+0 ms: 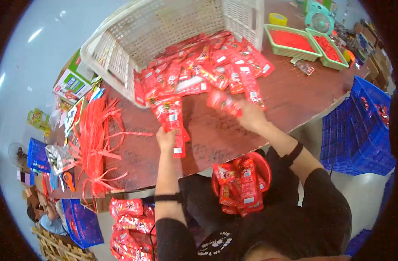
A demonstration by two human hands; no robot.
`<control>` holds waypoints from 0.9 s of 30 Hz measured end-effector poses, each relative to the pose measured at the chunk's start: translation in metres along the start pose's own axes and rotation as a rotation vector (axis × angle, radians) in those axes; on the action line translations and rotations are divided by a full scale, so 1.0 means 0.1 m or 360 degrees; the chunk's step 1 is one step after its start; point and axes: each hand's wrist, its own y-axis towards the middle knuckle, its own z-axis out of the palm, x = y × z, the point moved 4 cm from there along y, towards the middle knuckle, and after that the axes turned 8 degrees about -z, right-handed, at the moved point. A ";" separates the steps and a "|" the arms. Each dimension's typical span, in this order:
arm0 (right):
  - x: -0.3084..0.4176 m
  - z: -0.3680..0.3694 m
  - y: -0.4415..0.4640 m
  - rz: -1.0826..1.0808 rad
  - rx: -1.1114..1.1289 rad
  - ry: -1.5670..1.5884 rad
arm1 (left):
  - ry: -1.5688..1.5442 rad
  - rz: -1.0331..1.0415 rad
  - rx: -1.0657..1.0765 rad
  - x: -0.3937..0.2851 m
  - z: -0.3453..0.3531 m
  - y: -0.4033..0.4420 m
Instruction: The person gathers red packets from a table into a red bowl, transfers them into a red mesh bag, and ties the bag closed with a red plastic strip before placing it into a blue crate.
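Note:
My left hand (166, 138) is closed round the lower part of a small stack of red packets (169, 114), held over the table's front half. To its right, my right hand (251, 116) grips a single red packet (224, 103), slightly smeared by motion. Just beyond both hands, a heap of red snack packets (216, 61) spills out of a white plastic basket (164, 26) tipped on its side. Loose packets at the heap's front edge lie on the brown table (199, 130).
A bundle of red plastic ribbons (94, 143) lies at the left. Green trays (292, 51) with red contents and a fan (319, 19) stand at the back right. A red bucket (264, 167) of packets sits at my lap; blue crates (355, 130) stand right. Another person (51, 219) is lower left.

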 end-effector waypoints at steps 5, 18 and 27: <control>-0.76 -0.18 0.45 0.0484 -0.0308 -0.0312 | -0.0542 0.0010 0.0603 -0.54 0.71 -1.03; 0.24 0.61 -1.54 0.0266 -0.0108 0.2387 | 0.0688 0.0531 0.1425 1.29 0.95 -2.32; 0.24 1.12 -2.07 -0.0605 0.1246 0.0107 | 0.0899 -0.0365 0.1556 -1.22 0.70 -1.44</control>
